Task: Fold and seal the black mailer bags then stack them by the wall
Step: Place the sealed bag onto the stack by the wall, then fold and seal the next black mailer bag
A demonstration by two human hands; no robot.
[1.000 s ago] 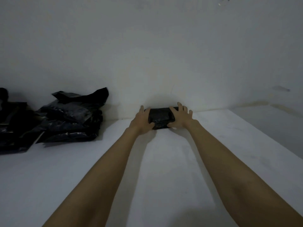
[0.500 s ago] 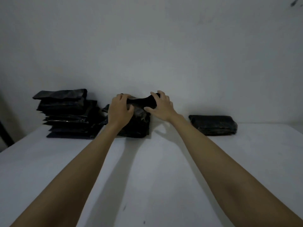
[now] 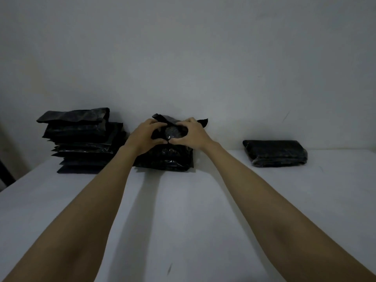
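A white table (image 3: 183,210) runs back to a plain pale wall (image 3: 183,58), and the light is dim, so the whole scene reads grey. A small dark mark (image 3: 169,268) sits on the table near the front edge. Along the line where table meets wall lie three groups of black mailer bags. At the left stands a tall stack of bags (image 3: 81,141), its layers slightly fanned out and the topmost one overhanging. At the right, well apart from the rest, a single folded bag (image 3: 275,153) lies flat and compact (its glossy surface catches a little light). Between them, just beside the tall stack, sits a lower middle pile (image 3: 166,159).

Both forearms reach straight forward from the bottom corners, converging on that middle pile. The left hand (image 3: 145,136) and the right hand (image 3: 192,134) meet on the top bag (image 3: 174,132) of the pile, held at the pile's top close to the wall. The fingers of each hand curl over the far side of the bag while the thumbs come in from the near side, their tips almost touching each other, so both hands are grasping the black plastic. A loose corner of the bag pokes up beyond each hand. Whether the bag is lifted clear of the pile cannot be told.
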